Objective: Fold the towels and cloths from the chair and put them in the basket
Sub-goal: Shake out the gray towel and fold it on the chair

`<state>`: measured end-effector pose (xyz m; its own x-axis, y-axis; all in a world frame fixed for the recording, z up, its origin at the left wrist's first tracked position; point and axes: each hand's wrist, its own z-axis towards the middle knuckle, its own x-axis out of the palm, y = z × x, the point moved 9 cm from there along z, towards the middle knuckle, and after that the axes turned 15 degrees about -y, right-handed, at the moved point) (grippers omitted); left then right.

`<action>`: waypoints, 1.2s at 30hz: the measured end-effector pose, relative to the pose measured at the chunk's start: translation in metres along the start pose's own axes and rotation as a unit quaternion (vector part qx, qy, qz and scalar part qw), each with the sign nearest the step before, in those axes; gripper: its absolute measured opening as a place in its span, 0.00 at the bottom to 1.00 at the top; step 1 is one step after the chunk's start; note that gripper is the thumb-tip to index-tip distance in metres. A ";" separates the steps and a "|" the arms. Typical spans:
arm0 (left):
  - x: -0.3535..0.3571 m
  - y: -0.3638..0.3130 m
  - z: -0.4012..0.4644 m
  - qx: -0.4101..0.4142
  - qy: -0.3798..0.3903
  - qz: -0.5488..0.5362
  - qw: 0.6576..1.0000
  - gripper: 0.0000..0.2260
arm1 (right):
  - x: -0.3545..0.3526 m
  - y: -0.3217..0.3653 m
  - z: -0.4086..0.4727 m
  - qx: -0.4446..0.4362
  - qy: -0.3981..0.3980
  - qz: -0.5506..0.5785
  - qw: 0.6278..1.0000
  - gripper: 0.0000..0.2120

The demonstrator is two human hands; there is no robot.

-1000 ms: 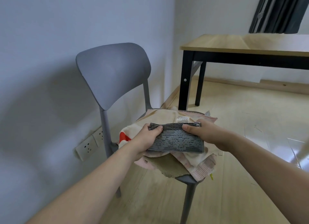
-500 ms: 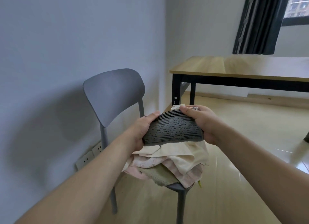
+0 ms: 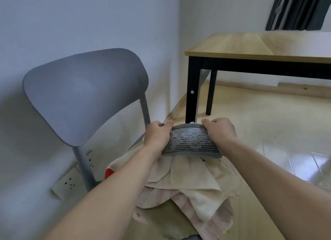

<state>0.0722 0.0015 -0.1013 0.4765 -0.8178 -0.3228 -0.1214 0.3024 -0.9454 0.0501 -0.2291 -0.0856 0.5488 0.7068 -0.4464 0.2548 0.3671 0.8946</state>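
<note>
Both hands clamp the folded grey cloth (image 3: 191,142) by its ends. The left hand (image 3: 157,136) curls round the left end with the thumb on top near the far edge, and the right hand (image 3: 219,132) curls round the right end, knuckles up. The cloth bows upward between them in a compact, thick bundle, its dark stripes running left to right. It is held just above the pile of cloths (image 3: 189,182) on the grey chair (image 3: 84,96).

The first risk is in the fold itself. The bundle is held only at its ends, so if either hand loosens, the layers could spring apart and the cloth would need folding again.

The second risk is the pile below. Cream, pink and greenish pieces lie heaped and rumpled, and they hang over the near and right edges of the seat. A brush from a forearm, or a snag as the grey cloth is carried away, could drag the overhanging pieces onto the floor (image 3: 259,128).

The basket is not in view, so I cannot tell which way the cloth must travel. A long carry would give the fold more chance to slacken. The wooden table (image 3: 250,46) stands at the far right, well apart from the hands.
</note>
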 end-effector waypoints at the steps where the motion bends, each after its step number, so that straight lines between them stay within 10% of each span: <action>1: 0.009 0.003 0.008 -0.010 0.005 0.005 1.000 0.18 | 0.006 -0.002 0.009 0.010 0.006 -0.010 1.000 0.24; 8: 0.023 -0.084 0.028 -0.009 0.057 0.074 0.996 0.19 | -0.029 0.073 0.042 0.061 0.047 -0.056 0.995 0.19; 23: -0.067 -0.538 -0.040 0.016 0.089 0.042 0.995 0.19 | -0.313 0.394 0.051 0.256 0.075 0.088 0.960 0.33; 30: -0.064 -0.553 -0.062 -0.009 0.080 0.058 0.995 0.18 | -0.338 0.392 0.032 0.277 0.199 0.026 0.940 0.32; 36: 0.015 -0.558 -0.102 -0.064 0.138 0.056 0.987 0.22 | -0.391 0.355 0.096 0.239 0.109 0.047 0.964 0.35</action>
<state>0.0583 -0.2289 0.4166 0.1998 -0.8904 -0.4089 -0.2778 0.3487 -0.8951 0.0023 -0.4330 0.4088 0.4212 0.8523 -0.3101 0.5781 0.0112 0.8159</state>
